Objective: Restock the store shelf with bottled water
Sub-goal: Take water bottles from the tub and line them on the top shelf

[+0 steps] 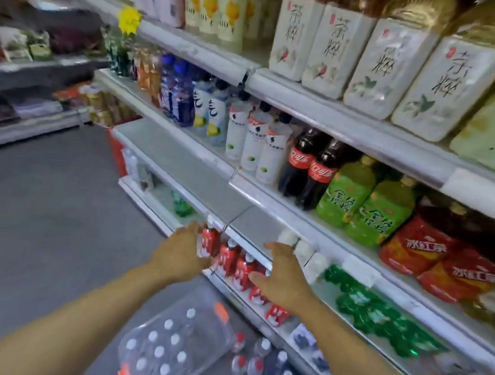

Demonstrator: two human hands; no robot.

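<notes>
- Several tiers of store shelf (322, 199) run diagonally across the view, the upper ones packed with tea, cola and green drink bottles; the low tier near the hands is where the work is going on.
- On the floor below sits a shrink-wrapped case of water (174, 350), white caps up, still mostly full, with a few loose bottles (259, 363) just beside it against the shelf base.
- A row of red-labelled water bottles (236, 263) stands along the low tier's front edge, between the two hands.
- The left hand (180, 248) is open, fingers spread, touching the end bottle (208, 242) of that row; whether it grips or only steadies it, I cannot tell.
- The right hand (281, 274) is open too, palm down over the row's other end, holding nothing.
- Judgement: the step looks like squaring up bottles already placed. Next would be reaching down to the case for more and setting them upright behind the row without toppling it.
</notes>
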